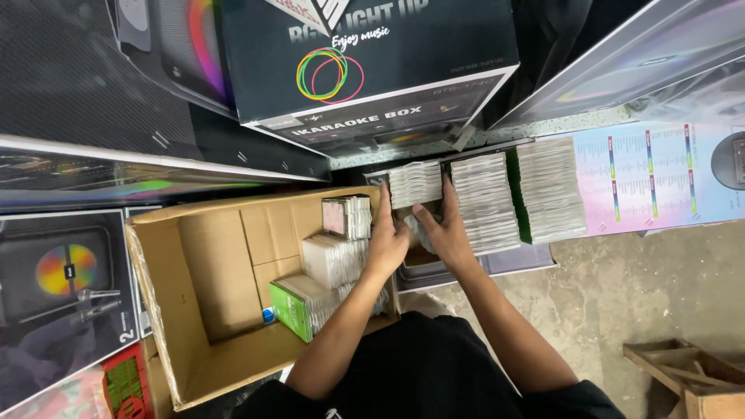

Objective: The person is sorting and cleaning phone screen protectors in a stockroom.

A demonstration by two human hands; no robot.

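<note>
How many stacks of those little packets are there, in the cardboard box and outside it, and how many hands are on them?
Stacks inside the open cardboard box: 3
Stacks in the tray outside it: 3, the left one gripped between the left hand and the right hand
Hands: 2
Total stacks: 6

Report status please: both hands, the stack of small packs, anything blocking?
Left hand and right hand clamp a stack of small packs from both sides. Stack lifted over the tray. Open cardboard box left, half filled. Nothing blocking.

wooden crate cut by frame edge, hands' fingertips hidden behind packet stack
</note>
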